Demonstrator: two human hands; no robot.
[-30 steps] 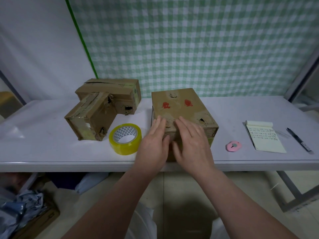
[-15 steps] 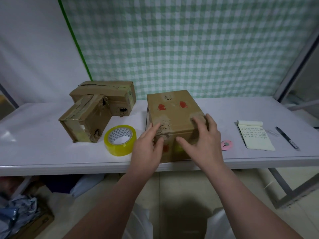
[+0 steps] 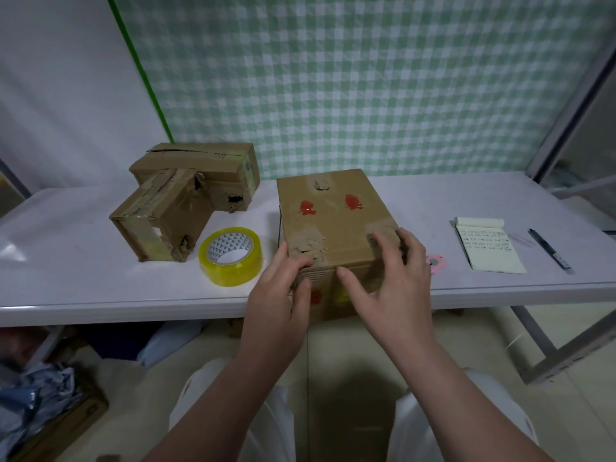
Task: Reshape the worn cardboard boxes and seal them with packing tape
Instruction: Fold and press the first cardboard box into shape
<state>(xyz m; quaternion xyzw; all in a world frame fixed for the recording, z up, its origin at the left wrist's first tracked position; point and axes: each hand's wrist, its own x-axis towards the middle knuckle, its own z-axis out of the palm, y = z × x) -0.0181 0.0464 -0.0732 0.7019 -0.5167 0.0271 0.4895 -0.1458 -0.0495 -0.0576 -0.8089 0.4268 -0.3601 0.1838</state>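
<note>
where the middle box (image 3: pixel 333 221) stands at the very near edge of the white surface (image 3: pixel 83 261), its front face runs down past that edge, so there is no room left toward the person. the left hand (image 3: pixel 280 295) grips the near-left corner, fingers (image 3: pixel 300 261) curled onto the top and the thumb lying on the front face. the right hand (image 3: pixel 396 281) holds the near-right corner, fingers spread and bent over the top and right edge, thumb reaching across the front. just left of the box lies a yellow tape roll (image 3: pixel 230 256), flat, its core printed with small triangles. beyond it sit the front worn box (image 3: pixel 160 221) and the rear worn box (image 3: pixel 206 165), touching, both torn at the corners and patched with glossy tape. bare surface opens to the right as far as a pink ring (image 3: pixel 435 261), a notepad (image 3: pixel 486 245) and a black pen (image 3: pixel 550 248). two red marks on the box top and the handwriting on the notepad cannot be read. the cardboard is brown and scuffed, with peeled patches near both hands. a green checked cloth (image 3: pixel 366 78) hangs behind.
</note>
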